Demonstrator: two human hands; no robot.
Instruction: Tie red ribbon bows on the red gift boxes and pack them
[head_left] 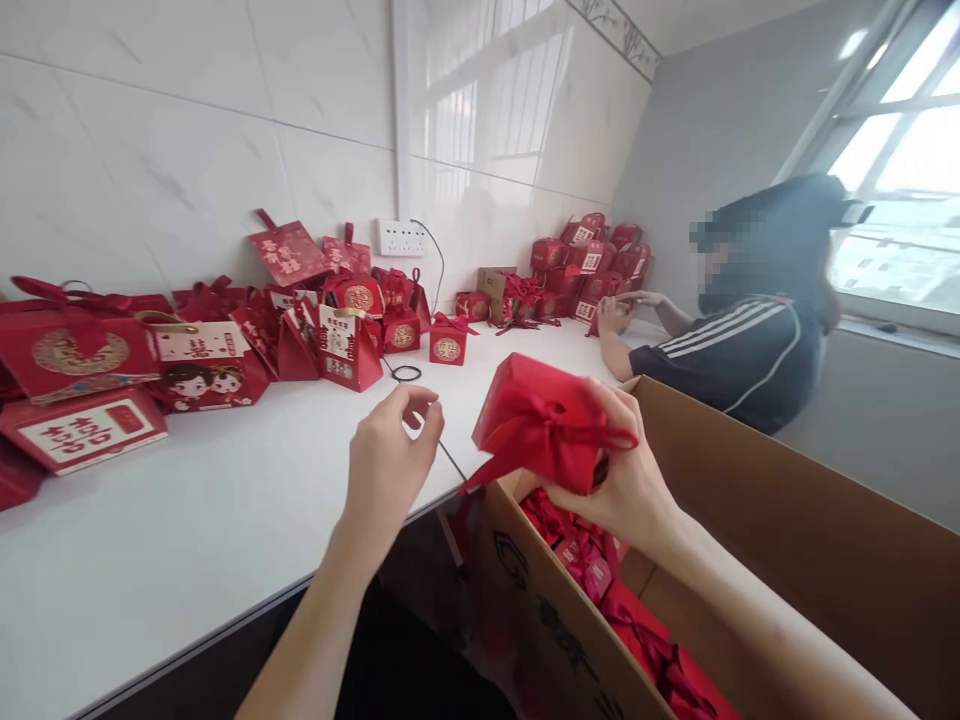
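My right hand [630, 480] is wrapped round the side of a red gift box [517, 400] tied with a red ribbon bow [555, 430], holding it tilted above the near corner of a cardboard carton [547, 600]. One ribbon tail hangs down to the left. To the left of the box, my left hand [394, 445] is raised over the table edge, its fingers curled and the index fingertip close to the thumb. Nothing shows between them. Inside the carton lie several red gift boxes [630, 610] with dark red ribbons, partly hidden by my right forearm.
On the white table [225, 500], several red gift boxes [97, 345] line the wall at left, and more are stacked [589, 260] at the far end. A black cable [407, 373] runs from a power strip [401, 238]. A co-worker [750, 330] sits beyond the carton, hands at a red box.
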